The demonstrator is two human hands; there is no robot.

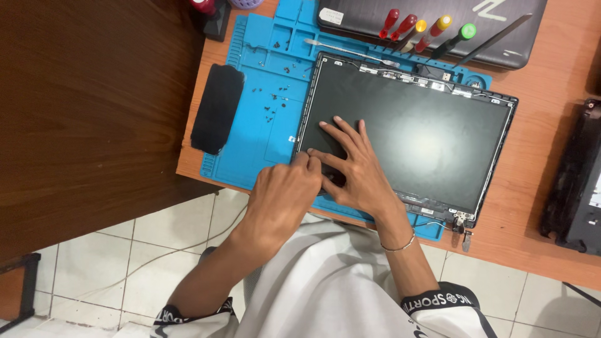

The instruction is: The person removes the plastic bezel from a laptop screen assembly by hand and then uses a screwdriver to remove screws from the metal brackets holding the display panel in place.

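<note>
Laptop screen panel [413,134], dark, bezel off, flat on blue repair mat [263,134] at near edge of orange table [538,206]. Far left: dark brown tabletop [81,106]; tiled floor [144,244] below. Black oblong pad [216,107] on mat's left border, half on the table. Loose small screws [270,100] scattered in mat compartments just left of panel. Left hand [285,191] curled, fingertips pinched at panel's near-left corner; what lies between the tips cannot be told. Right hand [357,166] fingers spread, pressed flat on the panel glass, touching the left hand; thin bracelet [400,245] at wrist. Above panel: flat metal pry tool [344,51] on the mat, row of screwdrivers [426,30] with red, yellow, green handles resting on closed grey laptop [501,44]. Far right: black laptop shell [576,181] at table edge.
</note>
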